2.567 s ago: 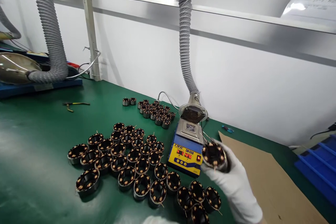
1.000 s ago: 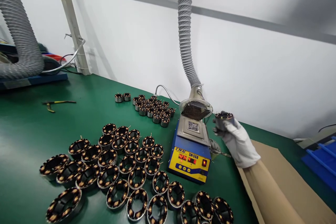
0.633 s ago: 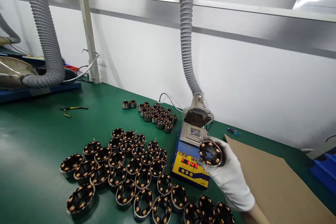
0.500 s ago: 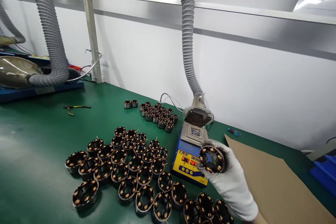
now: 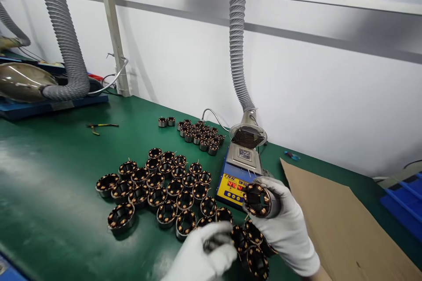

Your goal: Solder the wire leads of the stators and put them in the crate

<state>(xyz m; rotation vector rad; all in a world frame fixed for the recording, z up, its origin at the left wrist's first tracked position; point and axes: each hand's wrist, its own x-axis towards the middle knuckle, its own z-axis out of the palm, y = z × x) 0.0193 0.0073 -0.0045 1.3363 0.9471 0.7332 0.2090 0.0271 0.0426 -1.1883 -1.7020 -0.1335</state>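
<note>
My right hand (image 5: 286,231), in a white glove, grips a ring-shaped wound stator (image 5: 258,199) with copper coils, held up in front of the blue and yellow solder pot (image 5: 238,176). My left hand (image 5: 201,254), also gloved, comes in from the bottom edge with its fingers curled over a stator at the near end of the large group of stators (image 5: 166,189) on the green mat; motion blur hides what it grips. A group of smaller stators (image 5: 199,134) lies farther back.
A grey fume hose (image 5: 238,52) hangs down to a round intake above the solder pot. A sheet of cardboard (image 5: 336,224) lies at the right, blue bins (image 5: 404,199) beyond it. Yellow-handled pliers (image 5: 99,127) lie at the left, near a second hose (image 5: 62,39).
My left hand has entered from below and reached the nearest stators. My right hand has come back from beside the solder pot and turned its stator face-on toward me.
</note>
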